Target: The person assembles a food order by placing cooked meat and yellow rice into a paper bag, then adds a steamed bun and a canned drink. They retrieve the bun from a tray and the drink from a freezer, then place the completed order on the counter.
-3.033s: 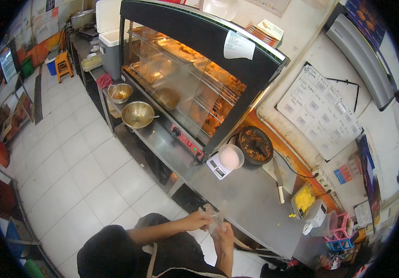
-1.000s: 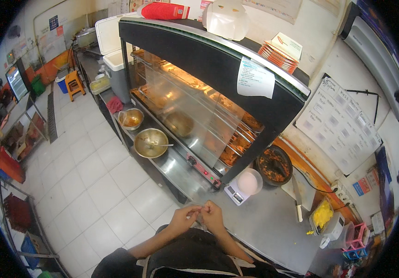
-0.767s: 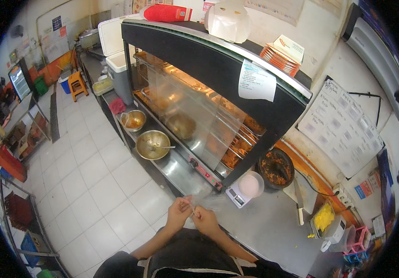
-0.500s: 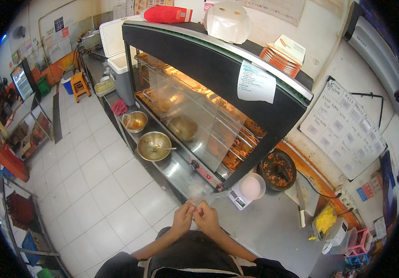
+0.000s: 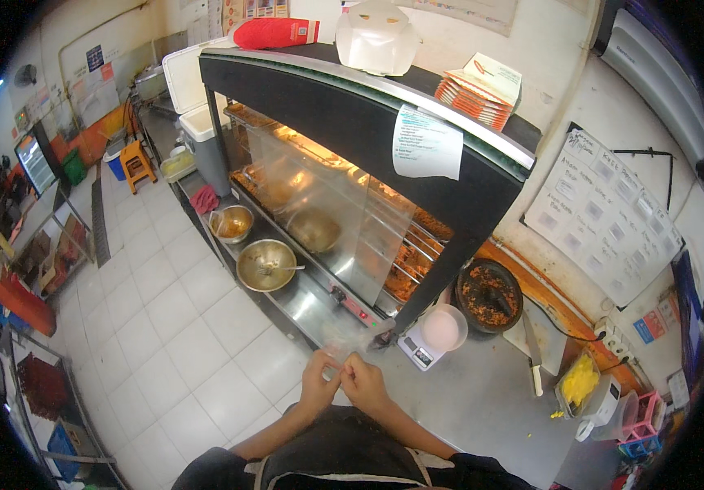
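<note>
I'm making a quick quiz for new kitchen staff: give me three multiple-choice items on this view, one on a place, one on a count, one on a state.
1. Where does the kitchen scale sit?
A. on the steel counter, right of the warmer's front corner
B. on the floor
C. on top of the warmer

2. How many metal bowls stand left of the food warmer?
A. one
B. two
C. four

3. How are the hands?
A. far apart
B. together at a thin clear plastic piece
C. on the stone mortar

Key: A, it stands on the steel; B, two bowls show; B, left hand and right hand meet there.
</note>
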Demonstrator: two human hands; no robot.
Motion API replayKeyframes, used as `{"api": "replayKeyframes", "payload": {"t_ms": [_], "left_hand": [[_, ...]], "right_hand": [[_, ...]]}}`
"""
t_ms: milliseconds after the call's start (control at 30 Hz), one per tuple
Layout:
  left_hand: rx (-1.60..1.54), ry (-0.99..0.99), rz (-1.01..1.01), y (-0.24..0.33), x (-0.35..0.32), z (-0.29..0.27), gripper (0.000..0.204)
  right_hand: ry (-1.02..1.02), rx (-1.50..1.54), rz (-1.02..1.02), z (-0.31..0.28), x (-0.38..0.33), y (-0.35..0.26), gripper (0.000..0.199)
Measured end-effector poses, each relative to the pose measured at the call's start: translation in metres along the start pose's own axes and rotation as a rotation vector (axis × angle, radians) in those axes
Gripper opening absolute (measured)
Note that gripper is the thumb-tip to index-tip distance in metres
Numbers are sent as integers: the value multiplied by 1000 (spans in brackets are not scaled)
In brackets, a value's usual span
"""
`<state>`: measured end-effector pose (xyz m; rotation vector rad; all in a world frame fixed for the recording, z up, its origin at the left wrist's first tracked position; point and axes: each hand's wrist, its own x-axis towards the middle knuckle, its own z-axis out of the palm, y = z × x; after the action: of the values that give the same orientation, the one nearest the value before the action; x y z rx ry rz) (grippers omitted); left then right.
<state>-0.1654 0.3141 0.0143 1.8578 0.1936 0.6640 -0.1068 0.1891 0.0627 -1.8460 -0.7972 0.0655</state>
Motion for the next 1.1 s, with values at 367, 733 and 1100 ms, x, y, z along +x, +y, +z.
{"api": "replayKeyframes", "payload": {"t_ms": [367,733,1100], "left_hand": [[-136,-356,-239,-5,-5,16,48],[-1147,-205,-998,3,18,7,45],[-526,-314,-231,18,34,27,59]], "right_hand": [[-279,-131,-23,-12,2,-4,19],[-100,-327,-11,-16,-18,25,19],[-91,421,253,-14,-15,9,19]]}}
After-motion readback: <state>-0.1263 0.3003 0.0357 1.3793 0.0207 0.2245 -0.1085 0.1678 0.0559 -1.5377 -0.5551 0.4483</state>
